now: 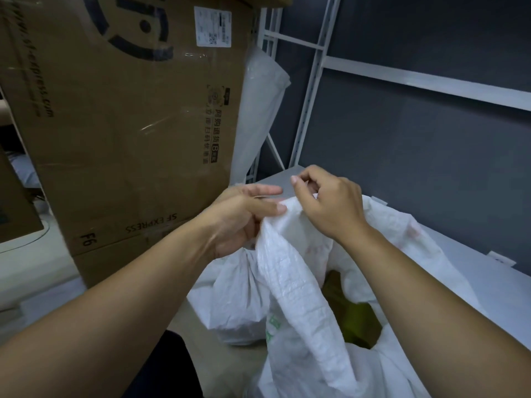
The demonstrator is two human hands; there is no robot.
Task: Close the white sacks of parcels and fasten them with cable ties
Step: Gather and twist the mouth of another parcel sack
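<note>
A white woven sack (290, 285) stands in front of me, its mouth still gaping at the right, where a yellow-green parcel (353, 314) shows inside. I have its upper edge gathered and lifted. My left hand (244, 219) grips the bunched fabric from the left, thumb and forefinger stretched toward the top of the bunch. From the right, my right hand (324, 202) pinches the same gathered edge with curled fingers. No cable tie is visible.
A second white sack (238, 300) sits behind and to the left, its neck drawn in. A big brown carton (120, 124) leans at the left. White shelf uprights (313, 81) and a grey shelf board (488, 282) stand to the right.
</note>
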